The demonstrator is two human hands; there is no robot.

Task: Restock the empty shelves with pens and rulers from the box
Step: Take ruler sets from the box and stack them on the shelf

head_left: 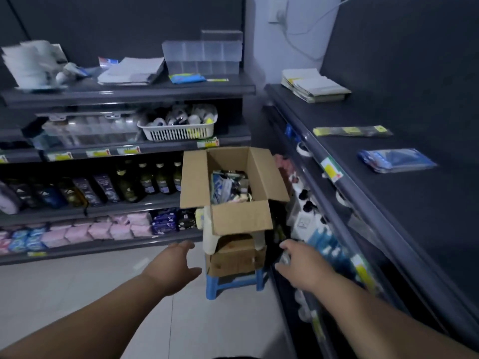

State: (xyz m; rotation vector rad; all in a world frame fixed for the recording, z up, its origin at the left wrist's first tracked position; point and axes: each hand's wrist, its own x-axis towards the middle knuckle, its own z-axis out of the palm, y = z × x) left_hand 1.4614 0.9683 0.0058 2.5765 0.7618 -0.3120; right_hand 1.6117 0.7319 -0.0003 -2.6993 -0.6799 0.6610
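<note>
Cardboard box (pixel 241 218) ahead of the relaxed, empty left hand (pixel 178 265) sits full, while the shelf (pixel 375 182) above the right hand (pixel 303 268), grip unclear, is mostly bare

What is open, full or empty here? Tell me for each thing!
Cardboard box: flaps open, packets inside.
Left hand: open, holding nothing.
Right hand: blurred, grip unclear.
White basket: full of small items.
Right top shelf: mostly bare, a few packets lying flat.
Blue stool: upright on the floor.
</note>
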